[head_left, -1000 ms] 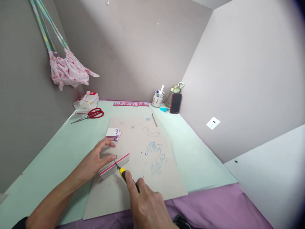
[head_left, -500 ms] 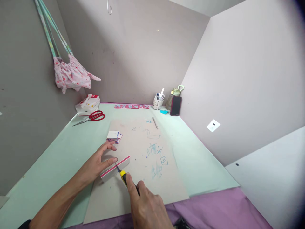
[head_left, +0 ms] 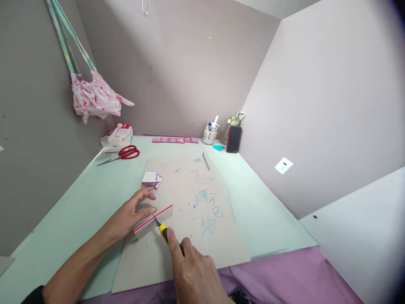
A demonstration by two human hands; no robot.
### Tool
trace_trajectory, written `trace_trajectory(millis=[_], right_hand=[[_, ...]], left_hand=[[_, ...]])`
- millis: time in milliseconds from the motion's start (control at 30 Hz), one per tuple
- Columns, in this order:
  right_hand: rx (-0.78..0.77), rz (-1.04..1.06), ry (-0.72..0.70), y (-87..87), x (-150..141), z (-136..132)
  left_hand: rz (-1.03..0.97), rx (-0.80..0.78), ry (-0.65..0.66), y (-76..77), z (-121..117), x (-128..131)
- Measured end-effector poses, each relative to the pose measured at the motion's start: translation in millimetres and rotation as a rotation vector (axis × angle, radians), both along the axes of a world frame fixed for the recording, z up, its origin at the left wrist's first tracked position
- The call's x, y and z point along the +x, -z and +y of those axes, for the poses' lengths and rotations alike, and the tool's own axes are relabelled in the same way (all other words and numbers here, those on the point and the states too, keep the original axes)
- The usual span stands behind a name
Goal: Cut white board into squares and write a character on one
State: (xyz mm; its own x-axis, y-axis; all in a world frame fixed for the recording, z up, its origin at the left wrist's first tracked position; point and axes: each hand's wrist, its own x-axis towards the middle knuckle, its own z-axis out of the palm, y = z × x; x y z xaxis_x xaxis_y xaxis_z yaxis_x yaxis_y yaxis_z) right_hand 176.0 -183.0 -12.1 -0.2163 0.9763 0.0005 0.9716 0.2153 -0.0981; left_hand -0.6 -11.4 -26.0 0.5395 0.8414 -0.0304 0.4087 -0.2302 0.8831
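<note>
A yellow-and-black utility knife (head_left: 163, 230) is gripped in my right hand (head_left: 196, 270), the fingers wrapped round its handle. Its blade tip meets the upper edge of a narrow white strip with a pink-red stripe (head_left: 145, 227), which stands tilted on the board. My left hand (head_left: 136, 211) lies beyond the strip, fingers apart. The left thumb is stretched out along the strip's far side, its tip close to the blade; whether it presses the strip is hard to see. Just past the left fingertips is a small stack of white cut pieces with purple marks (head_left: 151, 179).
Under the work lies a beige board (head_left: 177, 261) with blue handwriting, on a pale green table (head_left: 262, 211). Red-handled scissors (head_left: 128, 152), a slim craft knife (head_left: 206, 161), pink lettered pieces (head_left: 175, 140), a jar (head_left: 210, 134), a bottle (head_left: 228, 128) and a phone (head_left: 233, 139) are farther back.
The whole view has shifted very slightly. Both hands, the knife and the strip keep nearly the same positions, with the blade still at the strip's edge.
</note>
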Motion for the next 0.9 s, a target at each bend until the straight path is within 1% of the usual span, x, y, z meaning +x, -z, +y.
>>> trace_trajectory(millis=[133,300,400,633,700,800,900], right_hand=[[0.026,-0.03,-0.014,1.4,0.5,-0.1],[-0.005,-0.072,-0.021,-6.1,-1.7,1.9],[-0.008,-0.076,-0.01,-8.1,-3.0,2.7],[0.09,0.008,0.002,3.4,0.2,-1.7],[0.1,0.012,0.004,4.2,0.3,-2.6],[0.072,-0.014,-0.006,0.1,-1.3,-2.0],[0.017,-0.059,-0.016,-7.3,-3.5,0.4]], left_hand=[[-0.022,-0.002,-0.01,2.1,0.0,0.6],[0.01,-0.032,0.032,5.3,3.1,-1.1],[0.006,-0.019,0.026,5.7,3.1,-1.9],[-0.012,0.006,0.004,4.2,1.6,0.9],[-0.03,0.009,-0.015,3.5,-0.5,1.7],[-0.044,0.01,-0.041,2.2,-4.4,2.4],[-0.03,-0.001,-0.035,1.6,-6.6,2.2]])
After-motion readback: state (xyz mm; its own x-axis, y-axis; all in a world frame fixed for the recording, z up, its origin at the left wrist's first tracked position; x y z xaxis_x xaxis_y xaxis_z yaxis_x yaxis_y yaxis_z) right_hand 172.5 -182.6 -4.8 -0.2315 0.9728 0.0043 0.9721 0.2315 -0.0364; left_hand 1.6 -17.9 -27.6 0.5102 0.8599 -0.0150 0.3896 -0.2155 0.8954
